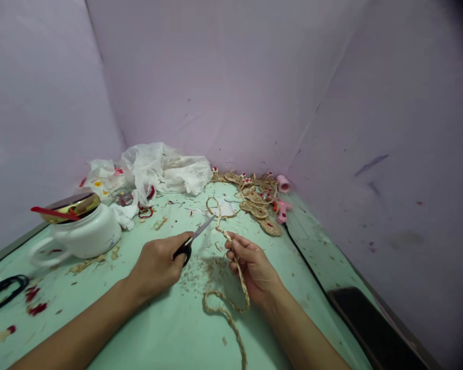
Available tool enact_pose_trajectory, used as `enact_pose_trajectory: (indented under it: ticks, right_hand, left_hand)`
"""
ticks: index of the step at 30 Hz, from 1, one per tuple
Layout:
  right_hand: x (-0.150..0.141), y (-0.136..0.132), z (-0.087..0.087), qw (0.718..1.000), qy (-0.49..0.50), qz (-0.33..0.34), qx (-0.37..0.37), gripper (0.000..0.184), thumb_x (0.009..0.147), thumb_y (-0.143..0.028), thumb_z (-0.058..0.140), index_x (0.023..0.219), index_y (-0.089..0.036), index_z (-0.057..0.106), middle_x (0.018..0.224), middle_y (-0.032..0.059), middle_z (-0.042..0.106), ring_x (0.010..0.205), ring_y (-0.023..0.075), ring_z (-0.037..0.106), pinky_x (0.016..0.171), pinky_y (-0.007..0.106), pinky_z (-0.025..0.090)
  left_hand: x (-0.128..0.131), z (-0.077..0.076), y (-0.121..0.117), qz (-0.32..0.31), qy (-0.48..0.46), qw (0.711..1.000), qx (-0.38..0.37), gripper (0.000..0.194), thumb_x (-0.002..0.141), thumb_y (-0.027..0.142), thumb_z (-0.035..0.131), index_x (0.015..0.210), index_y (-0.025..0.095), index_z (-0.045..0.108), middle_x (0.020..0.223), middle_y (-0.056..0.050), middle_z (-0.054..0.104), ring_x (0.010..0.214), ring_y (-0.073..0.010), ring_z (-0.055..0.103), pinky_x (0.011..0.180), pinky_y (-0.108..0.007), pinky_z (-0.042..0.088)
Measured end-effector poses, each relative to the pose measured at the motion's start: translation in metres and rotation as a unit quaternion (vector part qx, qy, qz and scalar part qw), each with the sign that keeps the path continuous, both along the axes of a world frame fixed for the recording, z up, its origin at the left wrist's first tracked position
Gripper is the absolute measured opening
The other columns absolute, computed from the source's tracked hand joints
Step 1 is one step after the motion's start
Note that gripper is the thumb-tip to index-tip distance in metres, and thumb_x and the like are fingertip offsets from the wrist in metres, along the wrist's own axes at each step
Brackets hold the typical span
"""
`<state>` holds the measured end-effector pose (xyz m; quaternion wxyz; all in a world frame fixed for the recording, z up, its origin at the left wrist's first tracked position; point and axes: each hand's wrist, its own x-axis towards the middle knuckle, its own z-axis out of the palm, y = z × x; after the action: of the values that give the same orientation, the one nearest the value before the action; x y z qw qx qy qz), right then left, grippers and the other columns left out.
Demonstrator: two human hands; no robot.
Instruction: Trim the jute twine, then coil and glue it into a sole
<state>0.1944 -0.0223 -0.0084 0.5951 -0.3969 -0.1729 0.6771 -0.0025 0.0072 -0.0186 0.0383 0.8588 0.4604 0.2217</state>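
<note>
My left hand [160,264] grips a pair of scissors [201,229] by the dark handles, blades pointing away to the upper right. The blade tips reach close to a braided straw cord [239,270]; I cannot tell whether they touch it. My right hand [252,262] pinches that cord between thumb and fingers. Below the hand the cord hangs down, loops left on the table and runs off the bottom edge. Its far end lies by a thin straw ring [212,205] near a whitish patch on the table.
Braided straw pieces with red and white bits [258,205] lie at the back beside a pink glue gun [282,210] with a black cable. White plastic bags [165,169], a white mug [87,234], a black phone-like slab [374,326] and straw scraps surround the green tabletop [146,334].
</note>
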Motion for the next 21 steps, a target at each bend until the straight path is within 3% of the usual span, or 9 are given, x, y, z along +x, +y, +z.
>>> enact_pose_trajectory:
  ticks: [9, 14, 18, 21]
  right_hand:
    - [-0.0003, 0.0002, -0.0004, 1.000, 0.010, 0.003, -0.003, 0.021, 0.058, -0.014, 0.072, 0.078, -0.013, 0.067, 0.059, -0.0014, 0.060, 0.044, 0.0042, 0.048, 0.034, 0.011, 0.036]
    - [-0.0009, -0.0007, 0.0002, 1.000, 0.013, 0.004, -0.001, 0.022, 0.057, -0.013, 0.074, 0.078, -0.013, 0.067, 0.060, -0.0007, 0.062, 0.044, 0.0042, 0.050, 0.036, 0.011, 0.039]
    - [0.0048, 0.0011, 0.0003, 0.990, 0.123, 0.053, -0.043, 0.024, 0.056, -0.006, 0.073, 0.079, -0.009, 0.065, 0.059, 0.0002, 0.062, 0.045, 0.0043, 0.053, 0.043, 0.011, 0.046]
    - [0.0067, 0.0008, -0.0004, 0.957, 0.238, 0.141, -0.087, 0.031, 0.054, 0.000, 0.072, 0.084, -0.001, 0.063, 0.060, 0.0014, 0.060, 0.049, 0.0036, 0.055, 0.052, 0.009, 0.048]
  left_hand:
    - [0.0012, -0.0064, -0.0012, -0.027, 0.088, 0.993, 0.074, 0.048, 0.073, 0.017, 0.043, 0.120, 0.018, 0.049, 0.093, -0.007, 0.066, 0.074, -0.0222, 0.062, 0.062, -0.034, 0.047]
    - [-0.0003, -0.0053, -0.0001, -0.026, 0.028, 0.999, 0.010, 0.044, 0.074, 0.013, 0.039, 0.115, 0.020, 0.053, 0.088, -0.003, 0.069, 0.073, -0.0186, 0.064, 0.063, -0.029, 0.048]
    - [-0.0005, 0.0004, 0.0003, 0.011, -0.052, 0.998, -0.031, 0.043, 0.073, 0.013, 0.041, 0.112, 0.026, 0.055, 0.095, 0.003, 0.068, 0.082, -0.0147, 0.064, 0.070, -0.024, 0.048]
    - [-0.0003, -0.0014, 0.0012, 0.023, -0.035, 0.999, -0.001, 0.042, 0.074, 0.016, 0.041, 0.113, 0.025, 0.054, 0.101, 0.000, 0.067, 0.088, -0.0170, 0.063, 0.074, -0.026, 0.048]
